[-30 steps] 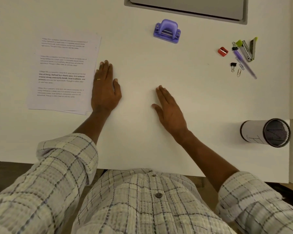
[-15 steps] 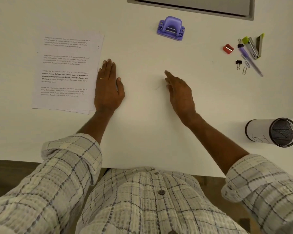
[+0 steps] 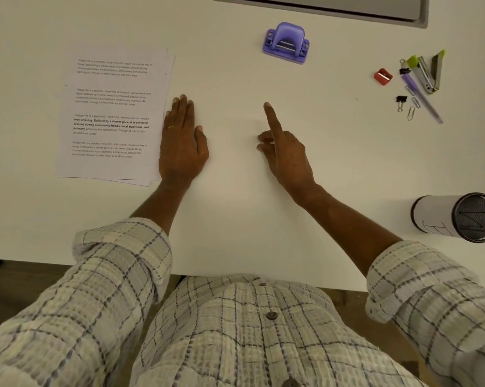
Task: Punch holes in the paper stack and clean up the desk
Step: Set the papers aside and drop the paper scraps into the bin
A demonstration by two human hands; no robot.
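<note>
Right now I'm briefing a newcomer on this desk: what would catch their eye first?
Probably the purple hole punch at the far middle of the desk, with the right hand pointing a finger toward it. Next, the paper stack at left, the left hand flat beside it, and the small clutter around the stapler at far right.

The person wears a pale cream shirt (image 3: 235, 331) of puckered, waffle-like cloth, crossed by a dark blue-grey check. Small round grey buttons (image 3: 271, 315) run down the front. Both sleeves are rolled back into thick cuffs, the left cuff (image 3: 129, 247) and the right cuff (image 3: 420, 277), baring the forearms. A thin gold ring (image 3: 171, 127) circles one finger of the left hand (image 3: 183, 146).
</note>
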